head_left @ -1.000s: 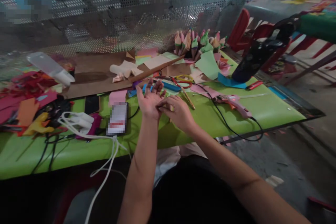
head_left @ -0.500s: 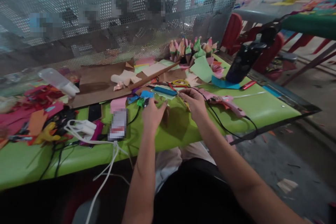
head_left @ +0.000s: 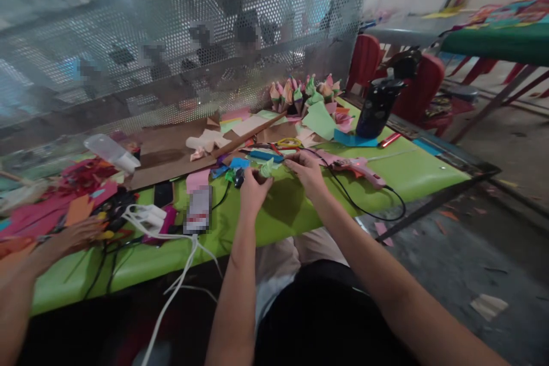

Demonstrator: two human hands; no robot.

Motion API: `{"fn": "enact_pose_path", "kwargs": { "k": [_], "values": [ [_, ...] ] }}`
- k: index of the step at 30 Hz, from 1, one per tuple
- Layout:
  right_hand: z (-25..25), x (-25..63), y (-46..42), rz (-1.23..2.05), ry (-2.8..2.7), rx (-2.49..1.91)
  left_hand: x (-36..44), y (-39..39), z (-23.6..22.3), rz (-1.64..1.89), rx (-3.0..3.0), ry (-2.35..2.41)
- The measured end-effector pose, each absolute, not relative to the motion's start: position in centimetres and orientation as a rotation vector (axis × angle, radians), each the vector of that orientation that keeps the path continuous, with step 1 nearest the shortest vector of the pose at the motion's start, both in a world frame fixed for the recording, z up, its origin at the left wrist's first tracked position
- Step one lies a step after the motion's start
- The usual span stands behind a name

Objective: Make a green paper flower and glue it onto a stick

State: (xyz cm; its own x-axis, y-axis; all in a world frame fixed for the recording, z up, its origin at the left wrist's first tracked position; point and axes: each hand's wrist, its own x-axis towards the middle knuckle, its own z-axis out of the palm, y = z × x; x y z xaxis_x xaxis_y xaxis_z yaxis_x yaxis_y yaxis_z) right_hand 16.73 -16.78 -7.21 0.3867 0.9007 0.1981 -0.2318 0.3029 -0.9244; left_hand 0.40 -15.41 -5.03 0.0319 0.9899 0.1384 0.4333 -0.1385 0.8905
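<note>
Over the table's front half, my left hand (head_left: pixel 256 186) is closed, thumb and fingers pinching a small pale green paper piece with a twisted top (head_left: pixel 266 168). To its right, my right hand (head_left: pixel 306 168) has thumb and fingertips drawn together by the end of a blue bar (head_left: pixel 265 156). Whatever those fingertips hold is too small to make out. A pink glue gun (head_left: pixel 362 170) lies to the right of my right hand, its black cord looping near the wrist. Crumpled blue paper (head_left: pixel 239 163) lies just beyond my left hand.
Another person's hand (head_left: pixel 83 230) reaches in from the left over coloured scraps. A phone with white cables (head_left: pixel 198 210) lies left of my left arm. Behind stand several paper cones (head_left: pixel 295 94), a dark bottle (head_left: pixel 377 106) and a perforated metal screen (head_left: pixel 274 28).
The pale green paper piece now shows upright above my left fingers. Another person's hand has come in at the left. The camera view has shifted; my right hand stays near the blue bar.
</note>
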Motion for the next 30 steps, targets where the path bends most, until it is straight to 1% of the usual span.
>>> {"fn": "enact_pose_path", "kwargs": {
  "k": [5,8,20,30],
  "values": [
    [-6.9,16.5,-17.2,0.878,-0.849,-0.937,0.3,-15.0,-5.6,1.183,1.415,1.055],
    [-6.8,16.3,-17.3,0.867,-0.85,-0.922,0.3,-15.1,-5.6,1.207,1.348,0.949],
    [-6.1,15.9,-17.3,0.826,-0.866,-0.904,-0.1,-15.7,-5.1,1.128,1.217,0.912],
    [-3.6,15.3,-16.3,0.842,-0.933,-0.797,0.0,-16.0,-5.5,1.076,1.137,0.876]
  ]
}}
